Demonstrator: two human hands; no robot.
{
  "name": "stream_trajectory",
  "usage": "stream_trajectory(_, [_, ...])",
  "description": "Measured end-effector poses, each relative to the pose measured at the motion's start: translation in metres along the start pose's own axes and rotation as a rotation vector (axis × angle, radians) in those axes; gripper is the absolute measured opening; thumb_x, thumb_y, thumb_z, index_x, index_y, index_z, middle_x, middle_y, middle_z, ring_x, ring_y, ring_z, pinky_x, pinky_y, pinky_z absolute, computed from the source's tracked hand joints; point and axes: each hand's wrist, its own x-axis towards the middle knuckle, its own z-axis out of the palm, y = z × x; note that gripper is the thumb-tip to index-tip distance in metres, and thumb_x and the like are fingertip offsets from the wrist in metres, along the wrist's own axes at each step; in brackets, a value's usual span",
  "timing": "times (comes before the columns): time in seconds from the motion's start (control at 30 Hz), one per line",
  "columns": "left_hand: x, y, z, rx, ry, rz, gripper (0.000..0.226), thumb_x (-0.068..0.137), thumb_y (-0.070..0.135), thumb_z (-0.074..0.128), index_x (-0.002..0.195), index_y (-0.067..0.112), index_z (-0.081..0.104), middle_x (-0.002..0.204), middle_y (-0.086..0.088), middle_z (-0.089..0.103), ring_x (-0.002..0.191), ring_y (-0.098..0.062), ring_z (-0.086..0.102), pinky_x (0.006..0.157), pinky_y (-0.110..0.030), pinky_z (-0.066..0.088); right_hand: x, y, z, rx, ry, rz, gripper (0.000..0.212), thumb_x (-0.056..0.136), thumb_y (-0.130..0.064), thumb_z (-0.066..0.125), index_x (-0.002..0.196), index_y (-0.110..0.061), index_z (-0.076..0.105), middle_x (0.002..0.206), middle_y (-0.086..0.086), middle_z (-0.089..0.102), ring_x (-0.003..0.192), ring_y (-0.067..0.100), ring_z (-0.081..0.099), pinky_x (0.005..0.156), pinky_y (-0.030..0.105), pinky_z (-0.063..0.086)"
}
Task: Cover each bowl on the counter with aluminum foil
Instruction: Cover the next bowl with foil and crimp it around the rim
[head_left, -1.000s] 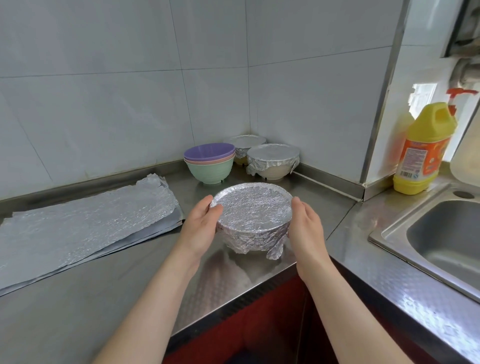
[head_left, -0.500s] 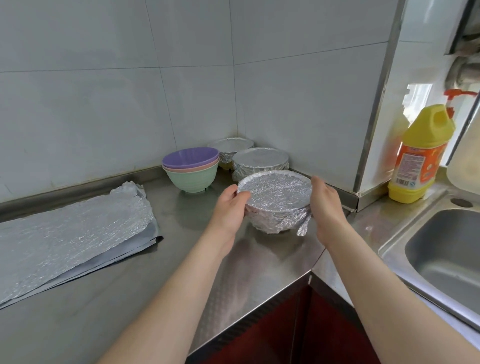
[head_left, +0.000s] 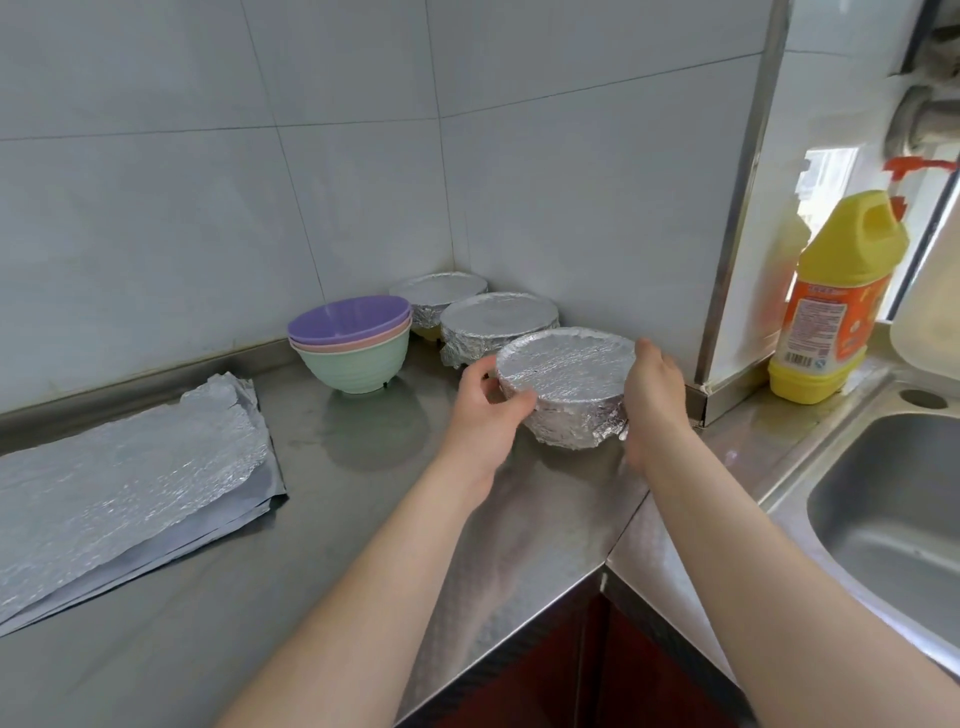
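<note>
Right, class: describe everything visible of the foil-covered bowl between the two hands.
The foil-covered bowl is round and upright, wrapped in crinkled foil: flat across the top, crumpled down the sides, a loose flap at lower right. The left hand grips its left rim, the right hand holds its right side. It is low over the steel counter, in front of a second wrapped bowl; contact with either is unclear.

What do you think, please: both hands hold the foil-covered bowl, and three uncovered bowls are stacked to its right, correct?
No: the head view shows the three uncovered bowls stacked to the left of the foil-covered bowl, not its right. The left hand and right hand do hold it.
</note>
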Motion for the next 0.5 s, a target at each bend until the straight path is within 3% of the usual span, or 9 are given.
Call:
stream_trajectory(0.07, [0.002,-0.004,0.004,0.106,0.027,0.010,0.071,0.064,0.032,0.075,0.130,0.030,0.047,0.129,-0.002,0.057,0.120,-0.020,0.056,0.105,-0.042,0.044,0.000,0.003,0.002,0.080,-0.006,0.007,0.049,0.096,-0.038,0.037,0.141,-0.018,0.043,0.140,0.001,0.048,0.123,0.024,0.048,0.106,0.042,0.037])
stream_trajectory(0.17, [0.005,-0.006,0.008,0.185,0.060,0.027,0.082,0.052,0.048,0.076,0.128,0.035,0.048,0.131,0.001,0.055,0.121,-0.017,0.054,0.105,-0.041,0.044,0.000,0.002,0.002,0.085,-0.024,-0.002,0.046,0.102,-0.033,0.034,0.146,-0.020,0.037,0.136,-0.002,0.045,0.117,0.018,0.043,0.097,0.031,0.032])
stream_trajectory(0.23, [0.007,-0.006,0.008,0.199,0.062,0.047,0.072,0.056,0.046,0.078,0.121,0.037,0.049,0.130,0.002,0.055,0.121,-0.016,0.053,0.105,-0.041,0.044,0.005,0.002,0.000,0.040,-0.037,-0.009,0.049,0.103,-0.035,0.031,0.150,-0.022,0.028,0.147,0.001,0.038,0.127,0.022,0.039,0.093,0.031,0.026])
stream_trajectory(0.37, [0.006,-0.013,0.005,0.280,0.038,0.079,0.055,0.058,0.049,0.078,0.106,0.047,0.051,0.127,0.003,0.055,0.119,-0.015,0.054,0.104,-0.040,0.045,0.009,0.001,-0.008,-0.077,0.077,-0.044,0.053,0.096,-0.042,0.034,0.146,-0.027,0.031,0.146,0.007,0.040,0.131,0.032,0.036,0.108,0.047,0.031])
stream_trajectory(0.43, [0.005,-0.014,0.008,0.355,0.047,0.111,0.056,0.061,0.048,0.077,0.111,0.043,0.052,0.127,0.001,0.054,0.117,-0.014,0.054,0.104,-0.039,0.044,0.009,0.001,-0.013,-0.123,0.119,-0.081,0.053,0.093,-0.040,0.039,0.144,-0.026,0.033,0.145,0.009,0.037,0.129,0.033,0.037,0.107,0.048,0.033])
stream_trajectory(0.5, [0.006,-0.014,0.014,0.410,0.064,0.139,0.056,0.073,0.036,0.079,0.122,0.031,0.052,0.128,-0.001,0.051,0.115,-0.014,0.052,0.105,-0.036,0.042,0.008,0.003,-0.016,-0.145,0.120,-0.131,0.050,0.094,-0.035,0.041,0.143,-0.024,0.034,0.146,0.009,0.031,0.125,0.030,0.040,0.103,0.040,0.035])
